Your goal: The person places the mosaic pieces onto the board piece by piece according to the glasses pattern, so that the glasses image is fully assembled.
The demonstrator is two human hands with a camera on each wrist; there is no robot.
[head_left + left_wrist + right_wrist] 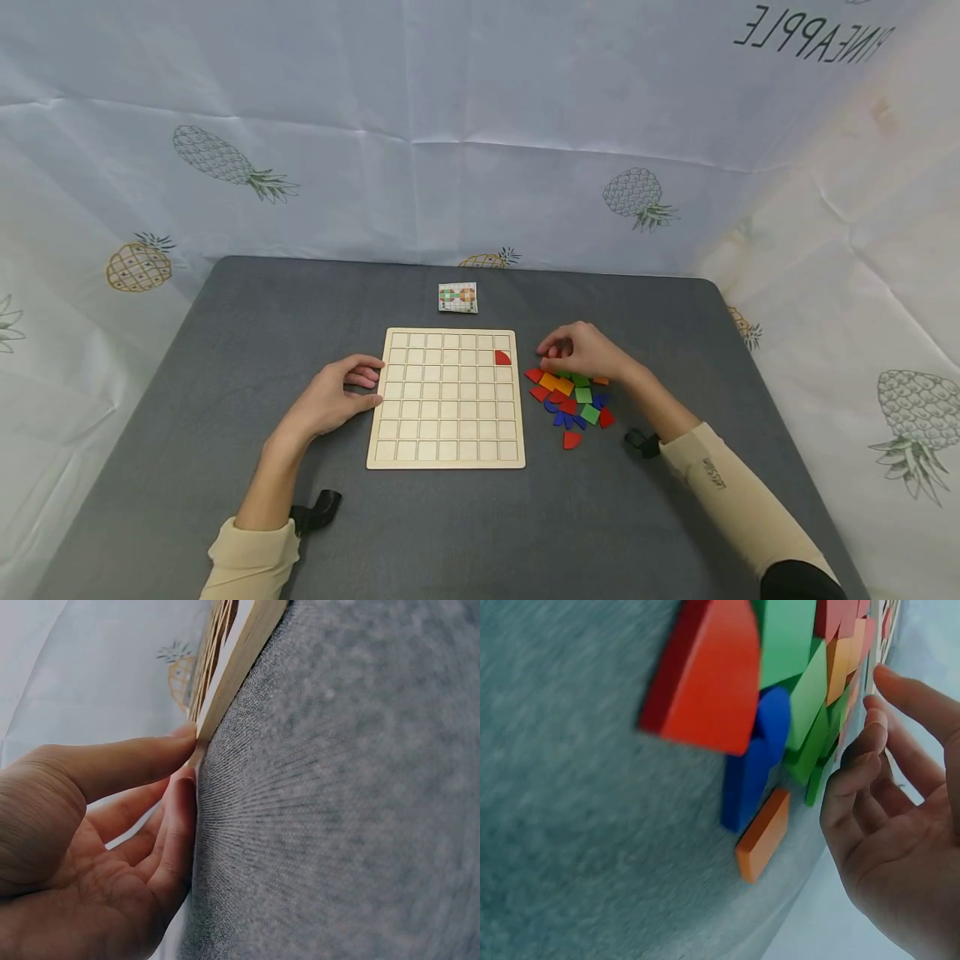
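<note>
A pale wooden grid board [448,392] lies flat, with one red quarter-round piece [502,358] in a cell near its upper right corner. Thumb and fingertips of my left hand [337,393] touch the board's left edge; in the left wrist view the thumb tip meets the side of the board [238,667]. To the right, my right hand [583,350] hovers over the far end of a pile of coloured pieces, thumb and fingers apart. The pile includes green squares [590,413], orange pieces [557,383], blue pieces [567,419] and red ones [572,440].
A small printed card [457,297] with a coloured grid pattern lies beyond the board. The grey table [420,533] ends at a pineapple-print cloth [450,200] behind it. In the right wrist view an orange block [763,836] sits at the near side of the pile.
</note>
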